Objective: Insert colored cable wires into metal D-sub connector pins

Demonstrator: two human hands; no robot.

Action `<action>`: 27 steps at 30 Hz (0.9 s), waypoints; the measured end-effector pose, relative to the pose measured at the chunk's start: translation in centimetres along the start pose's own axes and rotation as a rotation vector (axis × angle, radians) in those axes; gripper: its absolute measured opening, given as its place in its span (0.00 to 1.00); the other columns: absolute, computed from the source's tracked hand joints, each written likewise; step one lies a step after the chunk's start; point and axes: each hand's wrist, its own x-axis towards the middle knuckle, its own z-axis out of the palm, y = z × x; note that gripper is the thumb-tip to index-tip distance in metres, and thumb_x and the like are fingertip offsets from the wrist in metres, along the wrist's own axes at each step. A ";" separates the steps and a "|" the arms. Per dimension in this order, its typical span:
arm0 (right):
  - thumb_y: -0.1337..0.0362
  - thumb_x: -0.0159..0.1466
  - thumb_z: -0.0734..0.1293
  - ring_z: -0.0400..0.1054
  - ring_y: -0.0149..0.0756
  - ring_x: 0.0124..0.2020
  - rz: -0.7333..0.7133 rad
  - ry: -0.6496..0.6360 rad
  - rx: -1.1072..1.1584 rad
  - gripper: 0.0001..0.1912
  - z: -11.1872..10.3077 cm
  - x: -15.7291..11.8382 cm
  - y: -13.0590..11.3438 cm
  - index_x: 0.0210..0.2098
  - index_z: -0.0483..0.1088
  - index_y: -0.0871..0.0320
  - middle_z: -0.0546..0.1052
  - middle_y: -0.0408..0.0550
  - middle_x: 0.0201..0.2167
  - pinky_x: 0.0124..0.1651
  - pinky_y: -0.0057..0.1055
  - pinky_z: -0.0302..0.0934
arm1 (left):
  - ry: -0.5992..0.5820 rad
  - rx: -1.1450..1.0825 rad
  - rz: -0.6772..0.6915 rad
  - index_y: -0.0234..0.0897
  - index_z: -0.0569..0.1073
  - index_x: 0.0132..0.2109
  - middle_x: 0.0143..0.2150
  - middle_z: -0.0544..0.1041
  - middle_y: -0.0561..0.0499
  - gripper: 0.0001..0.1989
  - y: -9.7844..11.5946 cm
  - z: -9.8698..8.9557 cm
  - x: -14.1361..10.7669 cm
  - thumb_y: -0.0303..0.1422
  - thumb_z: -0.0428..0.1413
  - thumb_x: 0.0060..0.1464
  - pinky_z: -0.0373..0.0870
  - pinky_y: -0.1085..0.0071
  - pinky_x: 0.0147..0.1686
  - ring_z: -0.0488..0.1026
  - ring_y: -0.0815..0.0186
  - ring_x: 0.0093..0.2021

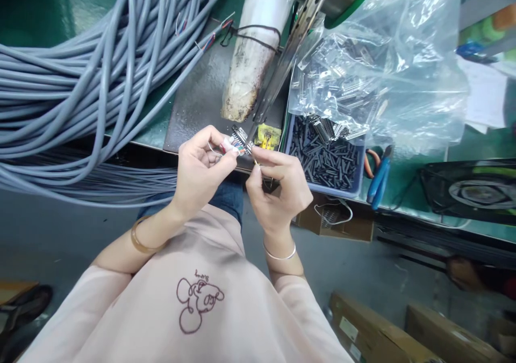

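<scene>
My left hand [205,161] is closed in a pinch around a bundle of thin coloured wires [239,149] with white material at the fingertips. Against the wire ends is a small metal multi-pin connector [240,133]. From the other side my right hand [282,183] reaches in, thumb and forefinger pinched beside the connector; a thin, gold-looking piece shows between them, too small to name. Just above both hands points a slotted metal soldering iron [282,65], its tip close to the connector. A yellow sponge [268,136] lies to the right of the tip.
Grey cables [100,78] are heaped at left. A soot-stained, plastic-wrapped tube [253,46] hangs over the dark mat [193,97]. At right are a blue bin [355,186] of black sleeves and metal connectors, a clear plastic bag [419,84], pliers [379,183] and a fan [475,191].
</scene>
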 end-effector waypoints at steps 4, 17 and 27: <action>0.76 0.63 0.68 0.80 0.32 0.40 0.014 0.014 0.015 0.11 0.1 0.1 0.3 0.34 0.66 0.54 0.83 0.45 0.39 0.43 0.30 0.77 | 0.000 0.041 0.012 0.37 0.68 0.27 0.28 0.71 0.57 0.10 0.1 -0.1 0.1 0.23 0.62 0.45 0.63 0.82 0.18 0.61 0.80 0.19; 0.76 0.63 0.70 0.79 0.33 0.41 0.008 -0.014 -0.010 0.11 0.0 0.8 0.1 0.34 0.67 0.54 0.83 0.46 0.40 0.42 0.31 0.77 | -0.002 0.058 0.031 0.37 0.69 0.27 0.29 0.73 0.56 0.08 0.7 0.0 0.5 0.23 0.61 0.45 0.66 0.82 0.21 0.65 0.78 0.21; 0.76 0.62 0.69 0.79 0.32 0.38 0.005 -0.032 -0.015 0.11 -0.3 0.3 0.3 0.33 0.67 0.54 0.84 0.45 0.38 0.41 0.30 0.75 | -0.050 0.055 -0.045 0.36 0.68 0.26 0.26 0.70 0.58 0.08 0.8 -0.2 0.5 0.22 0.59 0.42 0.60 0.83 0.16 0.60 0.81 0.18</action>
